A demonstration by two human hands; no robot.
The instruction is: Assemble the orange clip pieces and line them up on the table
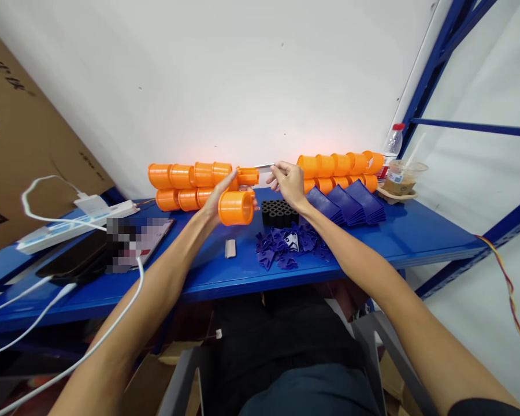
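Note:
My left hand (217,198) is closed around an orange plastic part with a round cup-like end (235,208) towards me. Above the cup, a slotted orange piece (248,175) sticks out to the right past my thumb; whether the two are joined I cannot tell. With thumb and fingers pinched, my right hand (288,181) holds a thin metal strip (265,167). The strip's left end is close to the slotted piece; contact is unclear. Below the hands are a block of short black tubes (279,215) and a heap of small dark blue plastic pieces (281,245).
Orange cups (182,176) are stacked at left, more orange cups (340,166) at right. Stacked blue plates (351,205), a small beige-grey piece (230,248), phones (84,254), a power strip (75,225), a bottle (392,147) and a drink cup (401,177) share the blue table. A white cable (125,315) crosses my left forearm.

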